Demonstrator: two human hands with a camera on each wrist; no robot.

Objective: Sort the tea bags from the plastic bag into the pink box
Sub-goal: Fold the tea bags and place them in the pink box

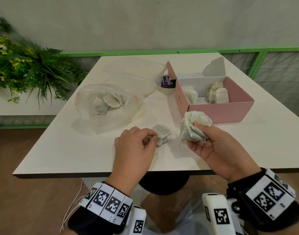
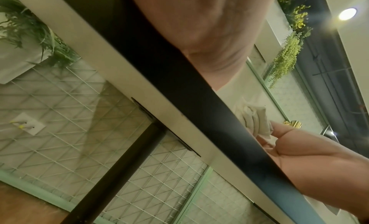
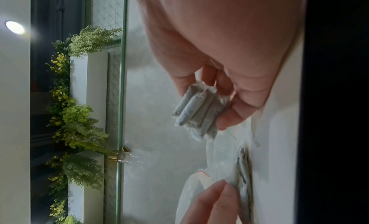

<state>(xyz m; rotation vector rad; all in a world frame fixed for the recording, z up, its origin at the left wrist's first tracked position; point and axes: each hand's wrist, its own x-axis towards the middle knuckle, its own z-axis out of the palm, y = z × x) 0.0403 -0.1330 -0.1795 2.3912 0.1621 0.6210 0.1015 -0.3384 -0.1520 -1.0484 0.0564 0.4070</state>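
Observation:
My right hand [image 1: 202, 133] grips a bunch of several tea bags [image 1: 193, 124] just in front of the pink box [image 1: 221, 114]; the right wrist view shows that bunch [image 3: 199, 112] between thumb and fingers. A small pile of tea bags [image 1: 163, 134] lies on the white table [image 1: 77, 150]. My left hand [image 1: 151, 137] has curled fingers [image 3: 215, 200] pinching the pile's near edge [image 3: 242, 169]. The pink box stands open and holds tea bags at its left [image 1: 189, 94] and right [image 1: 218, 94]. The zip plastic bag [image 1: 104, 100] lies open to the left with several tea bags inside.
A second clear plastic bag [image 1: 137, 72] and a purple-labelled pack [image 1: 167, 82] lie behind, next to the box's raised flap [image 1: 215, 68]. Green plants [image 1: 23, 65] stand left of the table. The table's near edge [image 1: 60, 174] runs just under my wrists.

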